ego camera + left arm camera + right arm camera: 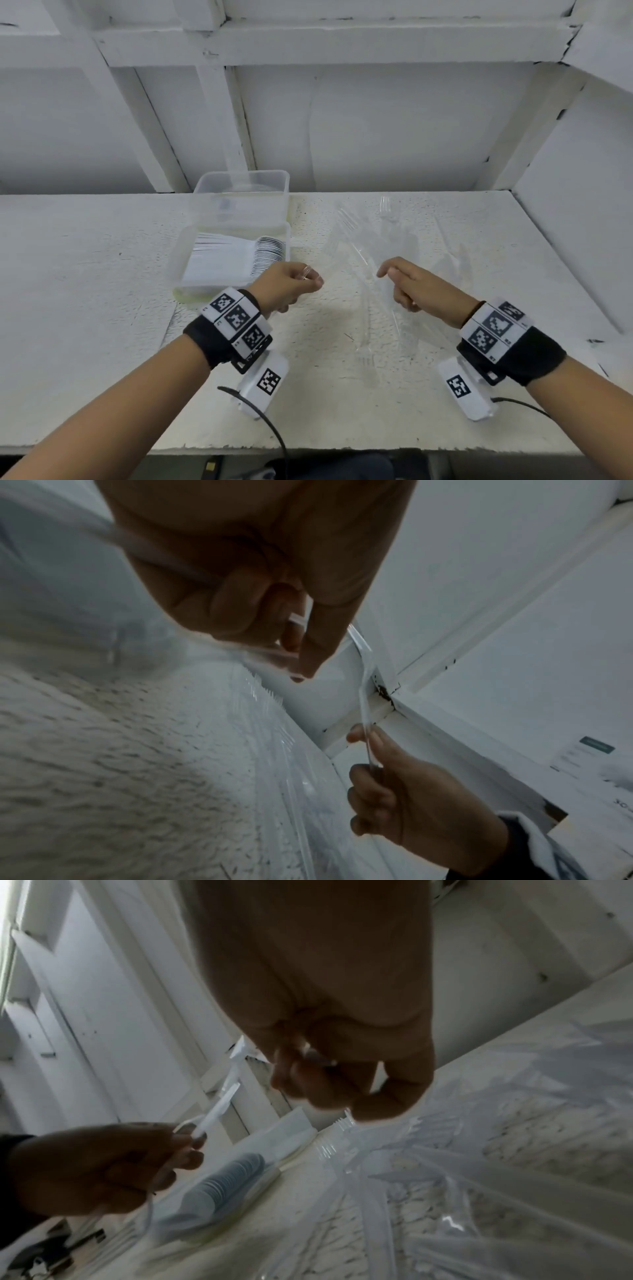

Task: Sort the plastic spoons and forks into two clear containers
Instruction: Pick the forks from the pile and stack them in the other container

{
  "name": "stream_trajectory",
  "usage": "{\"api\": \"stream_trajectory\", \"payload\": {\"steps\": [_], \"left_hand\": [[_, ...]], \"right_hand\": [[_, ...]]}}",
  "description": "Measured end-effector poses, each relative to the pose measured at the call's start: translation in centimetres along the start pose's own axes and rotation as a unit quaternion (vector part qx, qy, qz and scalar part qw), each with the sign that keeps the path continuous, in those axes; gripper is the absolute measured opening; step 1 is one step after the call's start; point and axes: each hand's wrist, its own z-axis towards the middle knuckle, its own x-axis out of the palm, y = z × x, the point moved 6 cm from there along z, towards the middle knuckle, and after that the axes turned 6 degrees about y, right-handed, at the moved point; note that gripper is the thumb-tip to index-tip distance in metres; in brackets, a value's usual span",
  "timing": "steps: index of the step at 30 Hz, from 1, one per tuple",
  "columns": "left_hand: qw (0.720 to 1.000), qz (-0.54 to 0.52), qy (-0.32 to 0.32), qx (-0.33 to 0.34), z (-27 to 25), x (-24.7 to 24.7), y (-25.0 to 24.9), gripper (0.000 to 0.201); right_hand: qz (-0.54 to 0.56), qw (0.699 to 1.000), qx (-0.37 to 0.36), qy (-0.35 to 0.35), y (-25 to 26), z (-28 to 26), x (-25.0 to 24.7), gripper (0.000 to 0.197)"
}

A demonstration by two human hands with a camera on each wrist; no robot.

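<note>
Now mid-sort: left hand (291, 286) pinching a clear utensil (365, 685), right hand (416, 286) curled round its other end. Next: freeing it, dropping it in the matching container (239, 192).

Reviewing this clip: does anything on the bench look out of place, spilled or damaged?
Nothing spilled or broken. The clear forks lie in a loose, criss-crossed scatter on the bench, as unsorted stock would. The near container holds neatly nested spoons; the far container looks empty. The bench paint is cracked and flaking.
</note>
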Motion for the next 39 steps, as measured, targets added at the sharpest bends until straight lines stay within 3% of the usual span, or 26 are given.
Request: {"api": "stream_trajectory", "payload": {"steps": [4,8,12,16,18,23,26,28,29,31,34,39], "left_hand": [[0.999,0.001,-0.041,0.012,-1.4,-1.6,0.3,0.012],[0.998,-0.041,-0.045,0.019,-2.5,-2.4,0.8,0.010],[0.995,-0.085,-0.055,-0.004,-3.3,-2.7,1.4,0.023],[0.992,-0.110,-0.055,-0.023,-4.0,-2.5,1.9,0.032],[0.993,-0.104,-0.055,-0.030,-4.2,-2.5,2.1,0.033],[0.991,-0.121,-0.037,-0.035,-5.0,-3.0,2.4,0.032],[0.988,-0.148,-0.026,-0.027,-5.2,-3.2,2.5,0.032],[0.988,-0.152,-0.011,-0.024,-5.1,-2.9,2.6,0.027],[0.987,-0.158,0.001,-0.020,-5.0,-2.5,2.6,0.022],[0.982,-0.185,0.029,-0.006,-4.6,-1.7,2.4,0.009],[0.975,-0.217,0.053,0.013,-3.5,-0.1,1.7,0.032],[0.991,-0.131,0.023,-0.003,1.0,3.3,0.5,0.065]], "right_hand": [[-0.091,0.993,0.006,0.075,-0.7,0.8,1.2,0.022],[-0.220,0.974,-0.040,0.036,0.0,1.5,0.9,0.033],[-0.397,0.910,-0.088,0.088,0.5,2.0,2.6,0.028],[-0.568,0.798,-0.136,0.148,0.1,2.0,5.6,0.035],[-0.586,0.782,-0.156,0.145,0.0,2.2,6.4,0.032],[-0.498,0.819,-0.269,0.092,0.9,2.3,6.8,0.010],[-0.308,0.910,-0.277,-0.005,2.3,2.4,5.4,0.027],[-0.141,0.961,-0.221,-0.085,2.8,2.4,3.7,0.018],[-0.063,0.973,-0.184,-0.123,2.8,2.3,2.9,0.013],[0.085,0.976,-0.118,-0.163,2.6,2.1,1.8,0.018],[0.293,0.944,-0.067,-0.139,2.7,1.5,1.2,0.022],[0.300,0.941,0.001,-0.154,1.7,-0.2,0.5,0.019]]}}
